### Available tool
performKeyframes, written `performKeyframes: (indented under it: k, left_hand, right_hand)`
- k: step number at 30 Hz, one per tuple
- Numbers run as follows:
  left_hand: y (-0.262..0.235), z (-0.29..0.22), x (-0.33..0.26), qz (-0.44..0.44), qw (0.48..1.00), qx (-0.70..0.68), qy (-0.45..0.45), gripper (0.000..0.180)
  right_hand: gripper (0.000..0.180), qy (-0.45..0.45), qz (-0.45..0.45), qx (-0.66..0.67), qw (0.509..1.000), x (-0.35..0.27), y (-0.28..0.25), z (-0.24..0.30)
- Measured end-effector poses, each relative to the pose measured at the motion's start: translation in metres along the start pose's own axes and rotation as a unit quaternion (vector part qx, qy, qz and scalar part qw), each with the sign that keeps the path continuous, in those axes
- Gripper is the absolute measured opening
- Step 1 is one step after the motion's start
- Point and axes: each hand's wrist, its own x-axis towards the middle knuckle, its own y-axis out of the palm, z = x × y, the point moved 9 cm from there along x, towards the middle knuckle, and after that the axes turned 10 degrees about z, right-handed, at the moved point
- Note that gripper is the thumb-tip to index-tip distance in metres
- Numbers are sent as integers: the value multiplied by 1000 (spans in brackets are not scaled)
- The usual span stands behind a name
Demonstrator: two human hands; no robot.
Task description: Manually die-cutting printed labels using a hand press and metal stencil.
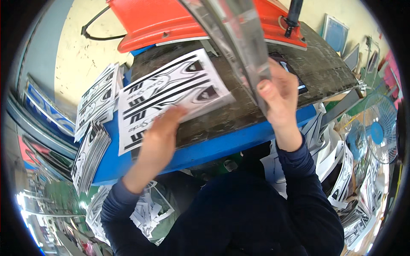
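My left hand [164, 130] lies flat on a white sheet printed with black shapes [166, 94], which rests on the dark worktop [239, 109] and overhangs its near edge. My right hand [279, 96] grips the lower edge of a raised clear, grey-looking frame [239, 38] that tilts up from the worktop toward the camera. Under the raised frame, a dark printed piece [290, 70] shows on the worktop beside my right hand.
An orange-red machine body [166, 21] stands at the back of the blue-edged table [213, 147]. Stacks of printed sheets [96, 100] lie at the left, more sheets [337, 170] hang at the right near a blue fan [380, 130], and cut scraps [145, 211] lie below.
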Motion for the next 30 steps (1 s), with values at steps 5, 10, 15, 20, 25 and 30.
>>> performKeyframes:
  k: [5, 10, 15, 20, 25, 30]
  left_hand:
    - [25, -34, 5, 15, 998, 48, 23, 47]
    - [42, -49, 19, 40, 998, 33, 36, 49]
    - [22, -74, 5, -6, 987, 43, 155, 52]
    - [-33, -94, -71, -121, 937, 44, 325, 36]
    - [-66, -23, -111, -267, 927, 160, 208, 51]
    - [-84, 58, -110, -341, 940, -10, 4, 78]
  right_hand:
    - [47, -59, 33, -167, 984, 9, -3, 39]
    - [52, -110, 71, -293, 947, 15, 8, 47]
    - [58, -177, 119, -410, 887, 13, 43, 41]
    - [61, -170, 189, -435, 864, 3, 67, 16]
    - [56, -124, 295, -432, 844, -13, 89, -3]
    - [56, -121, 310, -445, 831, -21, 97, -9]
